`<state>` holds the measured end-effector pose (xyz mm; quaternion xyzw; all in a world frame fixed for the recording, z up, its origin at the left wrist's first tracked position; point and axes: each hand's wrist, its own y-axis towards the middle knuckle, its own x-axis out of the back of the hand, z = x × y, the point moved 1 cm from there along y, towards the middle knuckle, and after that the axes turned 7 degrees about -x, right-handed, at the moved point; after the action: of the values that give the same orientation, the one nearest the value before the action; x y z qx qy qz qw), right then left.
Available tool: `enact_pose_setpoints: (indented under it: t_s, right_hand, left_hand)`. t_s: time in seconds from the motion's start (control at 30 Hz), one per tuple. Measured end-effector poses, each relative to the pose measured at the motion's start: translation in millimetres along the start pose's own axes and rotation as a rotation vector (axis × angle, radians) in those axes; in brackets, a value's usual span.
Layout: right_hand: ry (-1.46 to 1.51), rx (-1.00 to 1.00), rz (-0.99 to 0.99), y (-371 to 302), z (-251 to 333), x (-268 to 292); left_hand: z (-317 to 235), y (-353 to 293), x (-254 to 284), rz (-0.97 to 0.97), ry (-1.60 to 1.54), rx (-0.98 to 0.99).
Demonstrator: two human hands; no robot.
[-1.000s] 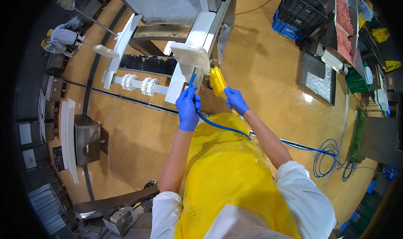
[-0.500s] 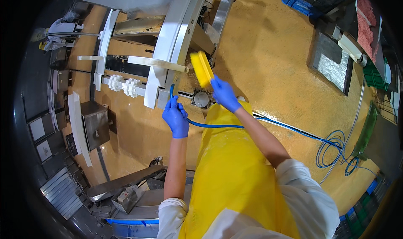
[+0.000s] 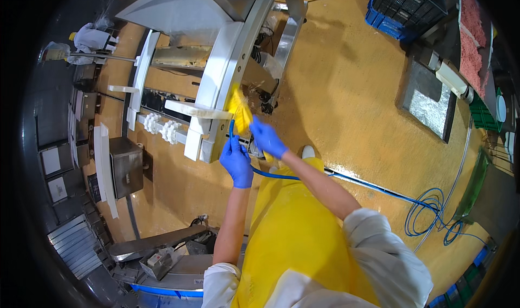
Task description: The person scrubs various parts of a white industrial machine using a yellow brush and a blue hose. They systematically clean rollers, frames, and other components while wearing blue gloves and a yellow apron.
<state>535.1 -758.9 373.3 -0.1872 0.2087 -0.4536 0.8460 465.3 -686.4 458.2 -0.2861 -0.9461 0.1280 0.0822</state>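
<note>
Yellow brush is sitting just beyond the right grip, ahead and to its left, by the right-hand end of a white board on the metal frame. I'm reading its long axis as running away from the person, leaning left, handle pointing back toward the yellow apron. Head is showing blurred; I'm not able to tell if bristles are touching the frame. Right grip is wrapping the handle, fingers closed, and is the nearer one. Left grip is staying off the brush: just below-left of the right one, fingers curled round a blue hose, hose end poking up close to the brush head. Labels: I'm seeing one small pale label on the grey machine, too small to read. I'm finding no legible writing on brush or hose.
</note>
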Motion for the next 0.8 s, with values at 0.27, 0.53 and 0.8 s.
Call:
enact_pose_setpoints:
  t_s: [0.27,0.53,0.8]
  right_hand:
    - [-0.608,0.376,-0.299,-6.2,30.7,98.0]
    - [-1.016,0.447,-0.143,80.1,142.5,68.3]
    - [-0.884,0.435,-0.144,110.1,210.4,58.7]
  left_hand:
    - [-5.2,-9.8,-4.0,-0.019,-0.071,0.07]
    - [-23.2,-7.3,-6.7,-0.101,-0.184,0.044]
    - [-18.6,-32.1,44.3,-0.237,-0.251,-0.04]
